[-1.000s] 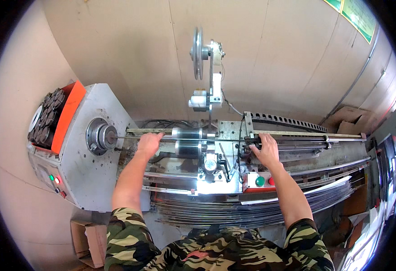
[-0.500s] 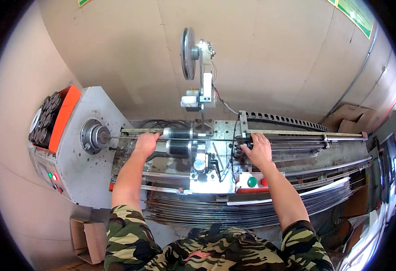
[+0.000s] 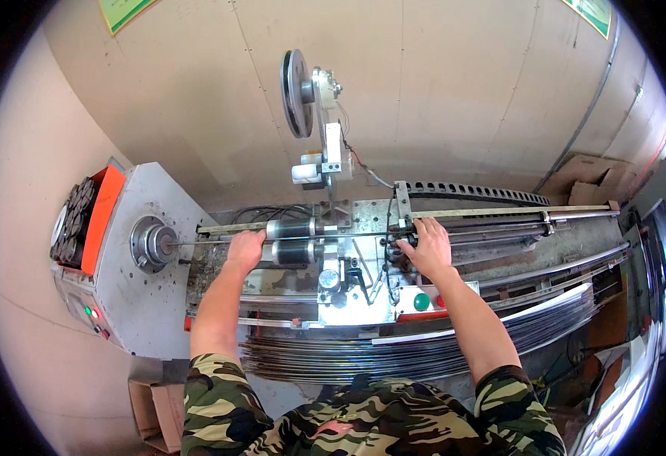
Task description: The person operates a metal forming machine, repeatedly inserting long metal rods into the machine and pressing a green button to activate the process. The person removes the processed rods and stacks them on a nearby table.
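- While both forearms come up from the lower edge, the left hand [image 3: 245, 249] rests knuckles-up on the thin rod [image 3: 211, 241] just left of the twin dark cylinders [image 3: 293, 242]; fingers curl over the rod, apparently closed on it, though the underside of the grip is hidden.
- Right hand [image 3: 426, 247] sits on the black carriage block [image 3: 395, 247] on the guide rails [image 3: 500, 220]; fingers spread and bent over the block, pressing or gripping; cannot tell if fully clamped.
- Rod runs left-right, long axis along the machine bed, from the round chuck [image 3: 150, 243] on the grey headstock [image 3: 131, 296] toward the carriage.
- Key relation: chuck lies to the left of the left hand, near but apart; the left hand is the nearer one, the right is well apart from it on the far side of the cylinders.
- Green button [image 3: 422, 302] and a red one beside it sit just below the right wrist.
- Bundle of long thin metal rods [image 3: 363, 357] lies along the front edge, parallel to the bed, between machine and camouflage sleeves.
- Pulley wheel [image 3: 296, 82] stands upright on a post behind the bed.
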Available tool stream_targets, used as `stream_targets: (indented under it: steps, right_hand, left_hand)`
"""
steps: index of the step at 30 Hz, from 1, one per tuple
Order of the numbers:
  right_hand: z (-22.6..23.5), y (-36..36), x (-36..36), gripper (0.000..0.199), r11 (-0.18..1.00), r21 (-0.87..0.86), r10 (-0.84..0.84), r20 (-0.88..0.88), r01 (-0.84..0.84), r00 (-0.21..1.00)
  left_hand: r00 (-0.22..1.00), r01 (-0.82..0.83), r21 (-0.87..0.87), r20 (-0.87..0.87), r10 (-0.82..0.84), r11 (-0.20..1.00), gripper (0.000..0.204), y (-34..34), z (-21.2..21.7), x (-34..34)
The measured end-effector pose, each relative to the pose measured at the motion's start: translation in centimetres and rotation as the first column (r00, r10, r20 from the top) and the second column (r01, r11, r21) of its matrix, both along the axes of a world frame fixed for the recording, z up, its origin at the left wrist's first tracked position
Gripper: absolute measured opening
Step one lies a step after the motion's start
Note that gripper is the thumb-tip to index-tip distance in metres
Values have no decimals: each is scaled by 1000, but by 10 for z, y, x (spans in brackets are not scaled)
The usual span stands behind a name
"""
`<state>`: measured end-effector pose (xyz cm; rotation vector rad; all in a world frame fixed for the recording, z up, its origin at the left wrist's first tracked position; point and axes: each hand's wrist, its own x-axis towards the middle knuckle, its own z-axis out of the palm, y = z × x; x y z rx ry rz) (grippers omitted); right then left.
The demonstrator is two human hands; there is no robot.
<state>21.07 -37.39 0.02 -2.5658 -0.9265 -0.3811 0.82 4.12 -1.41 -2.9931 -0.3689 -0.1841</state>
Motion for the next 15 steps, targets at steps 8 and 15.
stream_targets:
  steps: [8, 15]
  right_hand:
    - [-1, 2, -1, 65, 1000, 23, 14, 6, -14, 1000]
    - [-6, -1, 3, 65, 1000, 6, 13, -13, -13, 1000]
  left_hand:
    - [1000, 11, 16, 28, -11, 1000, 14, 3, -6, -2]
    - [997, 23, -6, 75, -22, 1000, 12, 1, -10, 2]
